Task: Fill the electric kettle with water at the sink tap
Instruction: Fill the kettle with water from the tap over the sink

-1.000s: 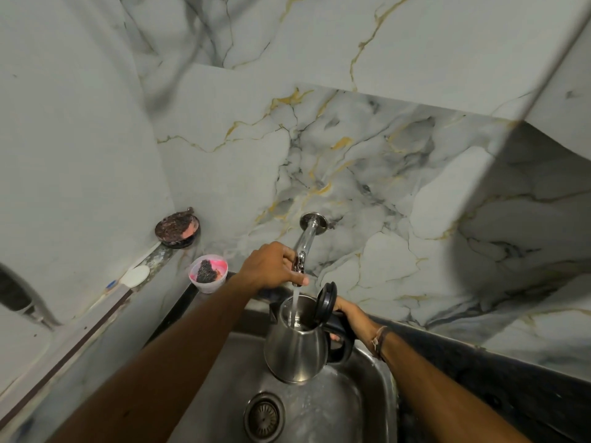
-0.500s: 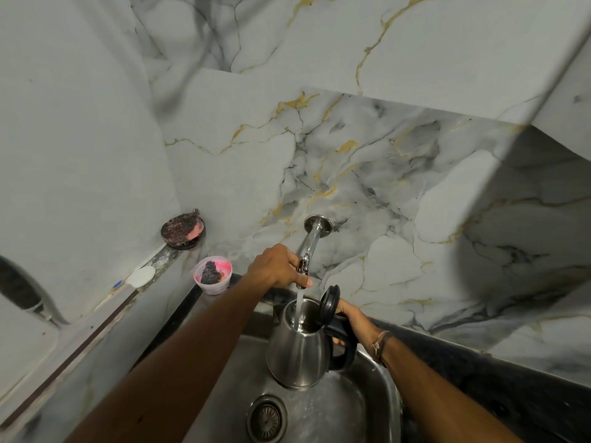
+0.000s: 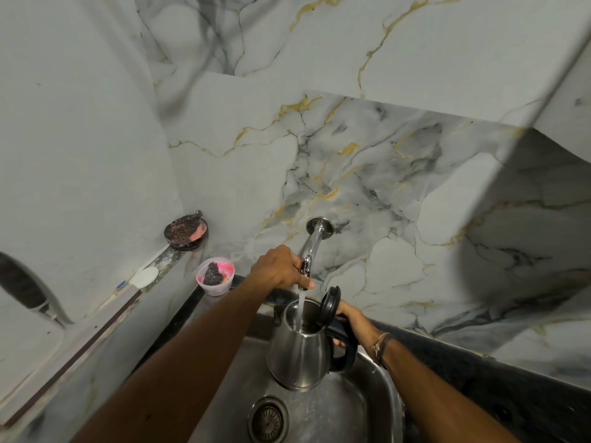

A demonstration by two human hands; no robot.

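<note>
A steel electric kettle [image 3: 299, 356] with a black handle hangs over the sink [image 3: 380, 394], its black lid [image 3: 330, 304] flipped up. My right hand [image 3: 350, 318] grips the handle from the right. A chrome tap [image 3: 311, 243] juts from the marble wall, and a stream of water [image 3: 300, 306] runs from it into the kettle's mouth. My left hand [image 3: 278, 266] is closed around the tap's lever at the spout end.
A drain strainer [image 3: 268, 418] sits in the sink bottom. A pink cup with a dark scrubber [image 3: 215, 276] and a round dish [image 3: 186, 230] stand on the ledge at the left. Dark counter [image 3: 511, 388] runs along the right, marble walls close behind.
The hands, kettle and tap hold their places while water keeps running into the kettle. The view has shifted down slightly.
</note>
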